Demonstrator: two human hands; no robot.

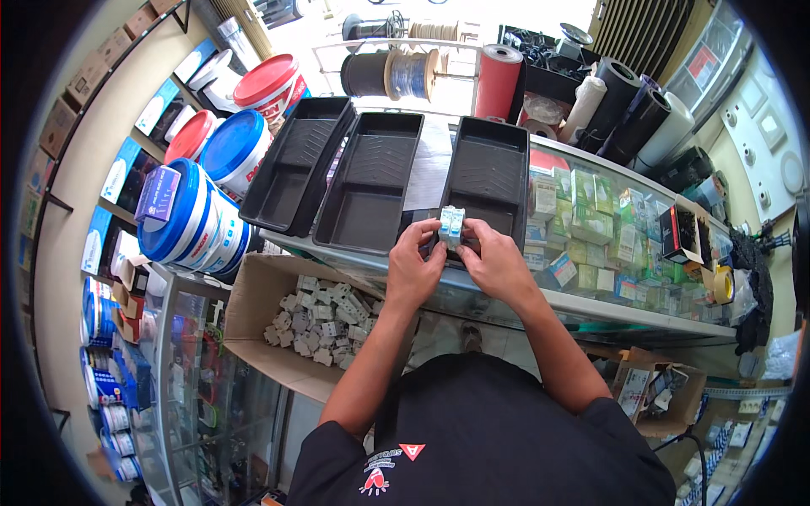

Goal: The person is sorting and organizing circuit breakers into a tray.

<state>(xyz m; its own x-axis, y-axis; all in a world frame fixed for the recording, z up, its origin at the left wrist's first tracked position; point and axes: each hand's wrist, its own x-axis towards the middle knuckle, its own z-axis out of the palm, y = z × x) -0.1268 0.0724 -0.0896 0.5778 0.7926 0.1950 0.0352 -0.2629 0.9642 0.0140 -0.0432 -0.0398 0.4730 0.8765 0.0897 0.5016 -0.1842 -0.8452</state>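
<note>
Between my left hand (414, 262) and my right hand (497, 259) is a white miniature circuit breaker (451, 224) with two modules side by side. Fingers and thumbs of both hands pinch it from its two sides. It is held over the near end of the right black plastic paint tray (486, 155). A middle paint tray (373, 183) and a left paint tray (294, 167) lie on the glass display counter (601, 297) too. A cardboard box (253, 310) below my left forearm holds many loose circuit breakers (323, 316).
White paint pails (196, 221) with blue and red lids stand left. A white paper sheet (430, 164) lies between two trays. Light bulb boxes (588, 215) fill the counter's inside at right. Wire spools (389, 73) and rolled sheeting (500, 82) stand beyond. An open carton (664, 395) sits lower right.
</note>
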